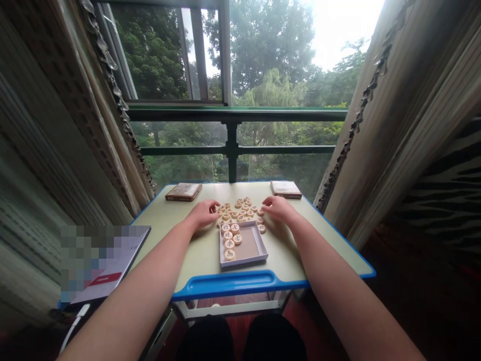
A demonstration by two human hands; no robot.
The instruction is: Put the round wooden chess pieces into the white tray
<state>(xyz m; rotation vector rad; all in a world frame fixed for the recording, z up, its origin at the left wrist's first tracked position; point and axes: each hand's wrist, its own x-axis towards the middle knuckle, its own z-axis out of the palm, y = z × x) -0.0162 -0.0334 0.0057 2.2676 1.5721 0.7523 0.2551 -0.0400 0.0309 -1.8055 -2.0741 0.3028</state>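
A loose cluster of round wooden Chinese chess pieces (242, 213) lies on the pale table, beyond a shallow white box tray (253, 259). Inside the tray, several pieces (229, 244) stand along its left side, marked with dark characters. My left hand (204, 213) is at the cluster's left edge, fingers curved and apart, with the nearest pieces by its fingertips. On the opposite side, my right hand (278, 207) has its fingers loosely bent beside the rightmost pieces. Whether its fingertips touch a piece is hard to see. Neither hand visibly holds anything.
Two flat boxes stand at the back of the table, one on the left (184, 191) and one on the right (286, 189). A blue rim (229, 284) edges the table. A partly blurred screen (128, 250) with a white cable (80, 317) is at left. Curtains flank the window.
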